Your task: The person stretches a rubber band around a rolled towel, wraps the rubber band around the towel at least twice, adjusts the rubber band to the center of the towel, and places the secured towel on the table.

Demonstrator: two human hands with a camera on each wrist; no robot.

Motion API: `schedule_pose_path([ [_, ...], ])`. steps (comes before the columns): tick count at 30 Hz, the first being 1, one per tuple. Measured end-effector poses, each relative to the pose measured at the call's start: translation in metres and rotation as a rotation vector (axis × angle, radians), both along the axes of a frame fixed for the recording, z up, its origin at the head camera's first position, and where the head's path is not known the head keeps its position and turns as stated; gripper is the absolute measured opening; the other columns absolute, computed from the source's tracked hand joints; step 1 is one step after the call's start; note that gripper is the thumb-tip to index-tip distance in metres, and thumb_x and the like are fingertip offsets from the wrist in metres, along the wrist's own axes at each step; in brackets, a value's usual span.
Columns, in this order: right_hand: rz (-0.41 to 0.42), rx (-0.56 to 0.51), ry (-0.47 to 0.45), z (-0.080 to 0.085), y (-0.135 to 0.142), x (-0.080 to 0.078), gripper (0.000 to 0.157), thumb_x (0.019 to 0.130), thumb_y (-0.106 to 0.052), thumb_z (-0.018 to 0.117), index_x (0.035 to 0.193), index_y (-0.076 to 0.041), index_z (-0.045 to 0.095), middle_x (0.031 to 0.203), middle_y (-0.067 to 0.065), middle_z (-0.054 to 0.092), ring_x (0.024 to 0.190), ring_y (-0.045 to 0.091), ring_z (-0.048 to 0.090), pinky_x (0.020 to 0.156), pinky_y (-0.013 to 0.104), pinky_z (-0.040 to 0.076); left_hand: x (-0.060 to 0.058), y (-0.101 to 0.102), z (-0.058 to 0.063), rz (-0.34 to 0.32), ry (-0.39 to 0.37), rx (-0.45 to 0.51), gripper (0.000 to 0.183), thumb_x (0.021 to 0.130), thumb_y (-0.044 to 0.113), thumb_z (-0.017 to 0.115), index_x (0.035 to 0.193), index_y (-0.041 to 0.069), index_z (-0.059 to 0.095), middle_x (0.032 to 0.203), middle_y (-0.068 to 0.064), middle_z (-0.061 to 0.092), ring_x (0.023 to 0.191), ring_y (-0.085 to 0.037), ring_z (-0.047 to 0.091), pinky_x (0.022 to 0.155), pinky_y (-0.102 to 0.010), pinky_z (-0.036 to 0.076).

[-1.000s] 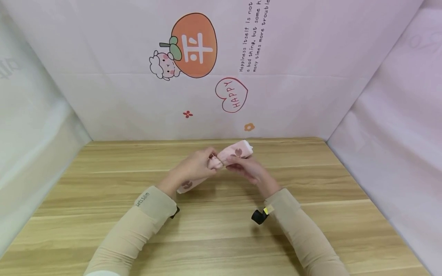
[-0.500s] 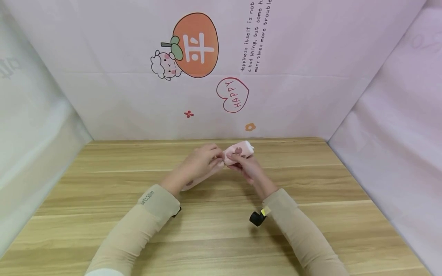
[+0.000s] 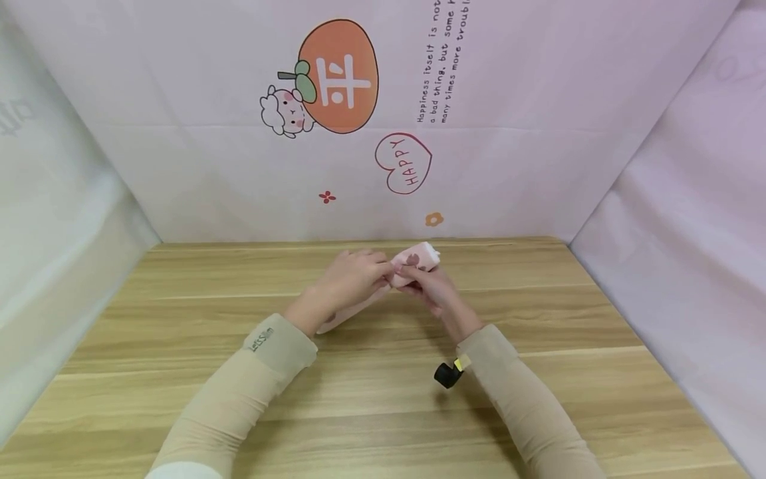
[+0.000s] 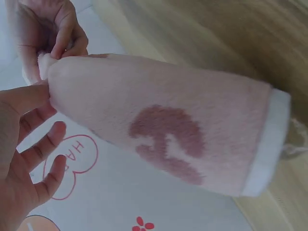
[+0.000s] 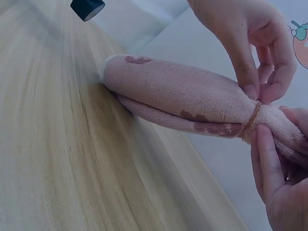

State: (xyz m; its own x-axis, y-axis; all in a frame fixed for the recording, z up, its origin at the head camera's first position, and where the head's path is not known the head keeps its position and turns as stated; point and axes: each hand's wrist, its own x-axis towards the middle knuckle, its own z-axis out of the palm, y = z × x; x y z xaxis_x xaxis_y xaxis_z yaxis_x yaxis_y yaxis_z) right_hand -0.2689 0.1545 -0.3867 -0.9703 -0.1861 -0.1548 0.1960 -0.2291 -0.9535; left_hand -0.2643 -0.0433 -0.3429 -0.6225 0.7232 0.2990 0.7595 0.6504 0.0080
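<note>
A rolled pink towel [image 3: 417, 257] with darker rose patches and a white edge is held above the table, slanting from lower left to upper right. A thin brownish rubber band [image 5: 250, 121] cinches it at its narrowed waist in the right wrist view. My left hand [image 3: 358, 276] pinches at that band with thumb and index finger; its other fingers spread away from the towel [image 4: 163, 125] in the left wrist view. My right hand [image 3: 435, 287] grips the towel just beyond the band, thumb on top. The left hand covers part of the lower roll in the head view.
The wood-grain table [image 3: 383, 399] runs back to a white printed curtain [image 3: 239, 186], with more curtain at both sides. A black wrist camera [image 3: 447, 374] juts from the right sleeve, low over the table.
My left hand has slid right along the towel to the right hand's fingertips, turning its back upward and covering the gathered middle. The right hand has kept its hold on the towel.
</note>
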Motion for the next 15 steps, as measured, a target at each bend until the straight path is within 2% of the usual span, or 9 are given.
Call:
schedule_pose_path([
  [5, 0.034, 0.005, 0.012, 0.001, 0.002, 0.001, 0.015, 0.099, -0.002, 0.061, 0.114, -0.007, 0.058, 0.096, 0.002, 0.068, 0.082, 0.012, 0.069, 0.072, 0.022, 0.057, 0.001, 0.002, 0.007, 0.018, -0.018, -0.048, 0.003, 0.096, 0.021, 0.074, 0.099, 0.021, 0.074, 0.098, 0.005, 0.066, 0.095, -0.020, 0.065, 0.076, -0.042, 0.053],
  [10, 0.039, 0.012, 0.001, 0.003, 0.002, 0.000, 0.018, 0.099, -0.003, 0.062, 0.116, -0.006, 0.057, 0.095, 0.003, 0.069, 0.081, 0.012, 0.069, 0.070, 0.022, 0.057, 0.002, 0.002, 0.014, 0.019, -0.087, -0.095, 0.004, 0.098, 0.024, 0.072, 0.099, 0.021, 0.075, 0.099, 0.006, 0.064, 0.099, -0.019, 0.063, 0.085, -0.045, 0.051],
  [15, 0.032, 0.028, -0.009, 0.005, 0.003, -0.003, 0.015, 0.099, -0.005, 0.063, 0.112, -0.006, 0.057, 0.089, 0.003, 0.069, 0.073, 0.011, 0.067, 0.066, 0.020, 0.056, 0.004, -0.001, 0.013, 0.030, -0.168, -0.132, 0.011, 0.102, 0.030, 0.067, 0.099, 0.020, 0.068, 0.100, 0.006, 0.061, 0.102, -0.019, 0.059, 0.089, -0.045, 0.048],
])
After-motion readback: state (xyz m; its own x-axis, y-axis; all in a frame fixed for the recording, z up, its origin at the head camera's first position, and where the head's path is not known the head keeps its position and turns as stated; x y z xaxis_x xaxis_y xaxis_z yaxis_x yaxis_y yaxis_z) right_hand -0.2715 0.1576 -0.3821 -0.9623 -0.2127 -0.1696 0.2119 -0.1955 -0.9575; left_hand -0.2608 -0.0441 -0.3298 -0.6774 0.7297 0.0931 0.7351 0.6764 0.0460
